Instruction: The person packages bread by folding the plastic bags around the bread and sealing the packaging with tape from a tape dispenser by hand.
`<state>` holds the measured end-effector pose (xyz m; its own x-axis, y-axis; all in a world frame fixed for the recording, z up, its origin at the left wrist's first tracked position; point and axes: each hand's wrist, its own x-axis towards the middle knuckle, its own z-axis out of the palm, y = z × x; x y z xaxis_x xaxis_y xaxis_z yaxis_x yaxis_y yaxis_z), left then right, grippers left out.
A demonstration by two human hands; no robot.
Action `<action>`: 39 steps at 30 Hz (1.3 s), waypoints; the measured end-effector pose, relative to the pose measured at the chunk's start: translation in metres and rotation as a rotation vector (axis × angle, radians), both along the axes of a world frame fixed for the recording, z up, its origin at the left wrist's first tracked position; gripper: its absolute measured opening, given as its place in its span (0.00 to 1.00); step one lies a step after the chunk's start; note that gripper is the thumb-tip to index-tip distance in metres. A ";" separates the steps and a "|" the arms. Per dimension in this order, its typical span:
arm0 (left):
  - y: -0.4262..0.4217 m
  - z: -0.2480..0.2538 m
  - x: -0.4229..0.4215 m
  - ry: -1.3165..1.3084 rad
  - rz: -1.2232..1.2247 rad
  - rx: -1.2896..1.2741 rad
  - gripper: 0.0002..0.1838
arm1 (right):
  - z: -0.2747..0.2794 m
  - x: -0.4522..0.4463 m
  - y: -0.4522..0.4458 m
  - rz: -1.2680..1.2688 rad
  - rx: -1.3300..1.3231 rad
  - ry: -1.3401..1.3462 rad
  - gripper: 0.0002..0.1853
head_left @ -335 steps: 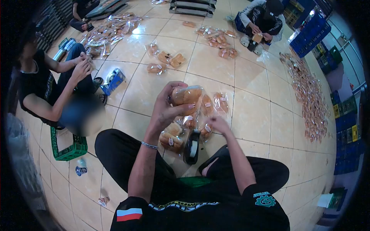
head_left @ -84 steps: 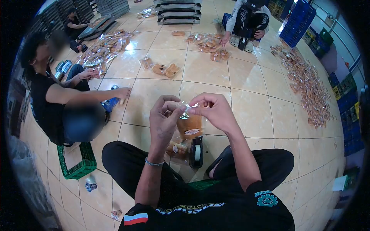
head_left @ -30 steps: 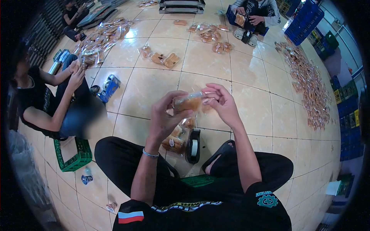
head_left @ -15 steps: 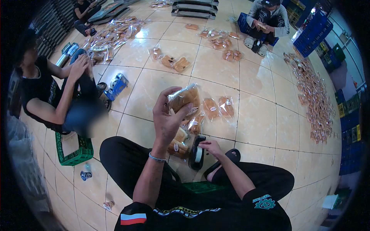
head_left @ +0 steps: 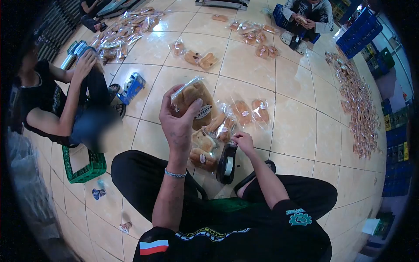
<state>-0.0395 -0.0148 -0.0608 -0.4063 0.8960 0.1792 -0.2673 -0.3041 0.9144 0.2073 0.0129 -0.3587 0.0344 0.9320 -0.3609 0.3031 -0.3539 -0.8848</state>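
Raised over the floor, my left hand (head_left: 180, 120) grips a clear-wrapped bread (head_left: 194, 97) with a printed label, thumb across its front. My right hand (head_left: 243, 142) is pinched at the far end of a black tape dispenser (head_left: 226, 163); what its fingertips hold is too small to make out. Left of the dispenser lie wrapped breads (head_left: 203, 159), and beyond it is another wrapped bread (head_left: 225, 129). Two more labelled packs (head_left: 260, 111) lie side by side farther back on the tiles.
A person (head_left: 56, 100) sits at the left beside a blue tape dispenser (head_left: 132, 87) and a green crate (head_left: 89, 170). Another person (head_left: 307, 22) sits at the back right. Wrapped breads form piles at the back left (head_left: 126, 32) and right (head_left: 355, 109). Blue crates (head_left: 360, 34) stand at right.
My left hand first held the bread together with my right hand, then alone, and has turned its label forward. My right hand has gone from the bread to the black dispenser, then to its far end.
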 end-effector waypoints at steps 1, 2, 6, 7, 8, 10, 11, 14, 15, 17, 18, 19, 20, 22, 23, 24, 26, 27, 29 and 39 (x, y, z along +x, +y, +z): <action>0.000 -0.002 -0.001 0.000 -0.007 0.008 0.25 | -0.003 0.002 0.003 0.157 -0.085 -0.037 0.06; -0.001 -0.003 0.000 -0.002 -0.016 0.020 0.25 | -0.006 0.002 0.003 0.156 -0.089 -0.035 0.06; -0.004 -0.002 -0.006 0.025 -0.020 0.011 0.26 | 0.013 -0.006 0.015 0.175 0.051 -0.072 0.07; -0.005 -0.002 -0.010 0.047 -0.072 -0.036 0.27 | 0.028 -0.014 0.021 0.138 0.145 -0.009 0.07; -0.005 -0.002 -0.014 0.066 -0.120 -0.088 0.27 | 0.045 -0.015 0.028 0.146 0.199 0.082 0.07; -0.009 0.000 -0.019 0.094 -0.153 -0.130 0.27 | 0.115 -0.020 0.043 0.158 0.229 0.203 0.07; -0.009 -0.001 -0.020 0.117 -0.222 -0.180 0.27 | 0.145 -0.017 0.047 0.157 0.211 0.229 0.08; -0.007 -0.005 -0.014 0.151 -0.357 -0.205 0.27 | 0.252 -0.030 0.031 0.247 0.350 0.557 0.10; -0.006 -0.006 -0.012 0.177 -0.403 -0.190 0.26 | 0.274 -0.034 0.023 0.243 0.357 0.547 0.10; -0.005 -0.006 -0.006 0.195 -0.457 -0.183 0.26 | 0.301 -0.042 0.007 0.350 0.364 0.594 0.14; -0.005 -0.005 -0.005 0.219 -0.505 -0.182 0.26 | 0.303 -0.046 0.007 0.349 0.368 0.590 0.14; -0.007 -0.003 -0.003 0.218 -0.507 -0.177 0.26 | 0.305 -0.049 0.008 0.360 0.477 0.413 0.16; -0.009 0.002 -0.003 0.192 -0.559 -0.181 0.27 | 0.307 -0.051 0.008 0.366 0.582 0.234 0.18; -0.013 0.012 -0.005 0.173 -0.611 -0.180 0.27 | 0.314 -0.046 0.006 0.364 0.487 0.206 0.20; -0.015 0.018 -0.008 0.225 -0.636 -0.234 0.27 | 0.314 -0.042 0.005 0.402 0.415 0.266 0.18; -0.017 0.021 -0.010 0.275 -0.663 -0.289 0.26 | 0.313 -0.040 0.004 0.439 0.340 0.324 0.16; -0.019 0.019 -0.010 0.294 -0.659 -0.229 0.25 | 0.309 -0.042 0.002 0.389 0.296 0.419 0.13; -0.019 0.019 -0.010 0.314 -0.653 -0.168 0.24 | 0.309 -0.043 0.001 0.341 0.254 0.515 0.10; -0.020 0.027 -0.010 0.587 -0.511 -0.019 0.22 | 0.313 -0.043 -0.006 0.317 0.282 0.478 0.08; -0.027 0.030 -0.009 0.958 -0.312 0.361 0.23 | 0.303 -0.044 -0.013 0.367 0.288 0.216 0.17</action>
